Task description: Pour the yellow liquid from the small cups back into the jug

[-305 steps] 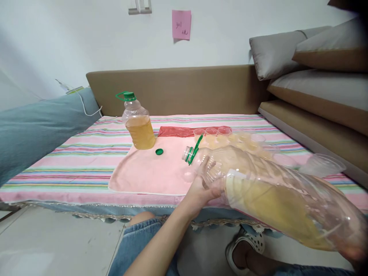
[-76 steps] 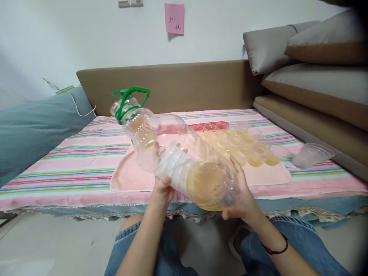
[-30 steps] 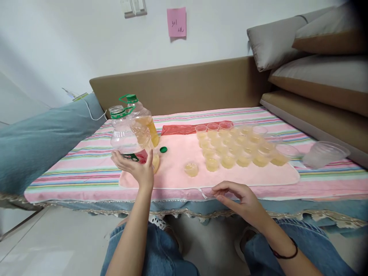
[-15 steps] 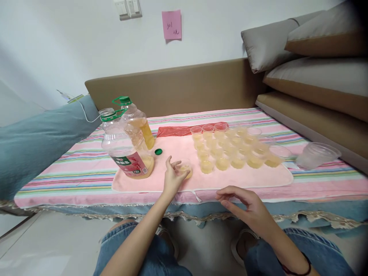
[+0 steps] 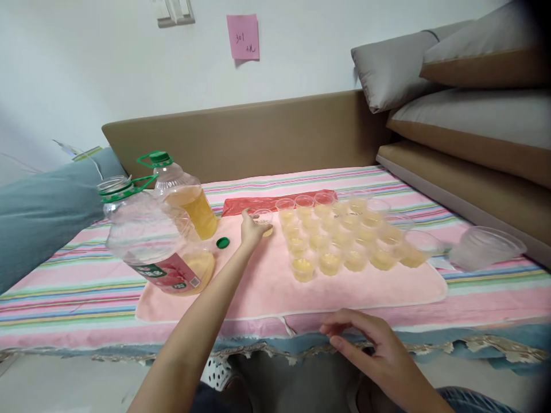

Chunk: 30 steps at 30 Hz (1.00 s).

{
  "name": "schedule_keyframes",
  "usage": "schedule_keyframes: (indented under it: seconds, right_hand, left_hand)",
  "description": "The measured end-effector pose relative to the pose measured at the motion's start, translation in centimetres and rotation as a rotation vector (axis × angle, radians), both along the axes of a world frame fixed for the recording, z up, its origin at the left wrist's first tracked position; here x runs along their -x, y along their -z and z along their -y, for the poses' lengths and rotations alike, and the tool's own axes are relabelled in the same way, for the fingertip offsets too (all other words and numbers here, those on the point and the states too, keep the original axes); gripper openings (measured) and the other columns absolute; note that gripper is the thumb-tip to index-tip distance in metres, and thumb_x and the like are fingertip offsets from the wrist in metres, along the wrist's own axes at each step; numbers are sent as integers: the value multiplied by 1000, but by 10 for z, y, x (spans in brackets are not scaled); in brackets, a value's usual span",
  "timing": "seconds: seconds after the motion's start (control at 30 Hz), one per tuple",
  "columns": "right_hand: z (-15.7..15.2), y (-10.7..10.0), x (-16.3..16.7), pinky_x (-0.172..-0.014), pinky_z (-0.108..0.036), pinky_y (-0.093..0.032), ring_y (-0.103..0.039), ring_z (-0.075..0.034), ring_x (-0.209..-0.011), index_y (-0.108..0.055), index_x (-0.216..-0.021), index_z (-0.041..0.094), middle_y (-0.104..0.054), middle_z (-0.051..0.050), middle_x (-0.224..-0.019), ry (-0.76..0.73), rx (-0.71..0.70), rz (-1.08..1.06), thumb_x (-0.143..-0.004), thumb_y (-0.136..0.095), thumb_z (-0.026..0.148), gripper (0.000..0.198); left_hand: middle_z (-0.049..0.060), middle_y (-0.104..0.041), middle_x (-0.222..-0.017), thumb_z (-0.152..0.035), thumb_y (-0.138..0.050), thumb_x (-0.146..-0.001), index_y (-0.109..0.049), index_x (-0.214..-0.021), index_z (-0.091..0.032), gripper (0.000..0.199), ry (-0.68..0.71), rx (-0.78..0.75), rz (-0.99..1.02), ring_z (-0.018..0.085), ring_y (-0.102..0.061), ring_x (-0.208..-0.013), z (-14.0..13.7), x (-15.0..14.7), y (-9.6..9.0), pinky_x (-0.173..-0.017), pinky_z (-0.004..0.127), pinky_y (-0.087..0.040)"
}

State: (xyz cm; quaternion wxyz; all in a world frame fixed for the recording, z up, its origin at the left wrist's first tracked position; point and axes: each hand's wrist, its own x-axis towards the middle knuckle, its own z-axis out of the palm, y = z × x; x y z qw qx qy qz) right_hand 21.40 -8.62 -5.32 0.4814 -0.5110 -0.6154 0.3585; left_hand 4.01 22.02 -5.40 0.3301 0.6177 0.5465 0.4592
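Observation:
My left hand is closed around a clear plastic cup with pale yellow liquid in it. That cup is at the back left of several rows of similar filled cups, which stand on a pink towel. Nothing is in my right hand; its fingers are apart and loosely bent at the front edge of the bed. Left of my left forearm stands a large uncapped bottle with a red label and some yellow juice. Behind it is a second, capped bottle holding more juice.
A green cap lies between the bottles and the cups. Red plastic film stretches behind the cups. A stack of clear cups lies on its side at the right. Cushions are piled at the right, and a brown backboard stands behind.
My left hand has moved away from me with the cup, from the front of the rows to the back left corner. My right hand has stayed much the same. The view has shifted slightly.

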Motion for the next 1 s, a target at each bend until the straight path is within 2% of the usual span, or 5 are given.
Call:
schedule_keyframes:
  seconds: [0.27, 0.53, 0.77, 0.9, 1.0]
  right_hand:
    - [-10, 10, 5, -82, -23, -55, -68, -16, -85, -73, -102, 28, -72, 0, -92, 12, -26, -20, -88, -66, 26, 15]
    - [-10, 8, 2, -83, -24, -54, -68, -17, -87, -73, -102, 29, -72, 0, -93, 25, 54, -17, -88, -65, 29, 16]
    - [-9, 15, 4, -86, -28, -53, -66, -19, -90, -74, -102, 26, -71, -3, -96, 9, 102, -32, -89, -64, 31, 17]
    - [-15, 14, 2, -83, -27, -54, -67, -19, -88, -74, -97, 24, -71, -3, -93, 2, 82, -9, -89, -64, 33, 16]
    - [-18, 7, -2, -80, -26, -55, -67, -18, -87, -73, -97, 23, -71, -4, -92, 33, 68, -23, -90, -63, 37, 19]
  left_hand:
    - [14, -63, -121, -20, -85, -60, -35, -140, -17, 94, -29, -9, -101, 21, -66, -88, -44, -16, 5, -79, 33, -50]
    - [15, -61, -124, -16, -80, -62, -32, -144, -17, 94, -54, 10, -118, 21, -65, -86, -51, -14, 8, -77, 34, -51]
    - [14, -60, -130, -10, -82, -58, -27, -148, -24, 106, 14, 26, -10, 17, -66, -86, -50, -7, 12, -78, 33, -55]
    - [17, -55, -140, -6, -84, -54, -26, -148, -28, 113, 50, 55, 52, 22, -66, -104, -43, -3, 8, -84, 35, -56]
    - [23, -49, -147, -5, -85, -52, -28, -147, -24, 112, 29, 90, 78, 30, -58, -125, -32, 3, 1, -90, 38, -55]
